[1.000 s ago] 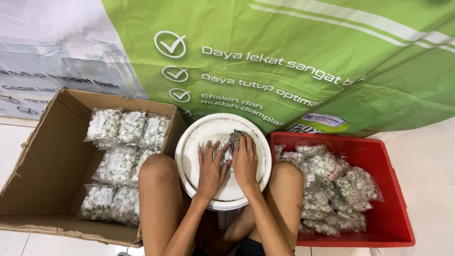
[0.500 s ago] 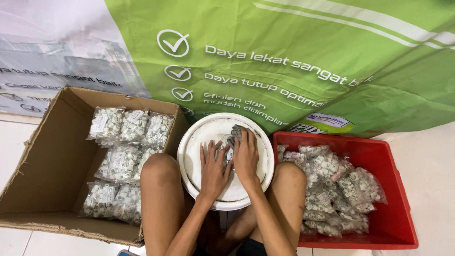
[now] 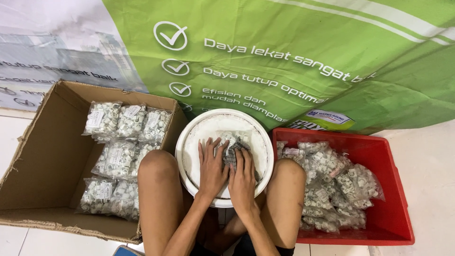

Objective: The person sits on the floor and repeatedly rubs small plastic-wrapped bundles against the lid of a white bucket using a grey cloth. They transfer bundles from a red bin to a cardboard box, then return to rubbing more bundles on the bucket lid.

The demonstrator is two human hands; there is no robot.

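Both hands (image 3: 227, 173) — fingers spread flat — press a crinkly clear bag (image 3: 234, 144) onto a round white lid (image 3: 199, 137).

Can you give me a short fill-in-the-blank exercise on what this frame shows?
1. Both hands, the left hand and right hand, press a small bag on a round ____ lid.
2. The crate on the person's right is ____ in colour.
3. The packed bags on the person's left lie in a ____ box.

Missing words: white; red; cardboard
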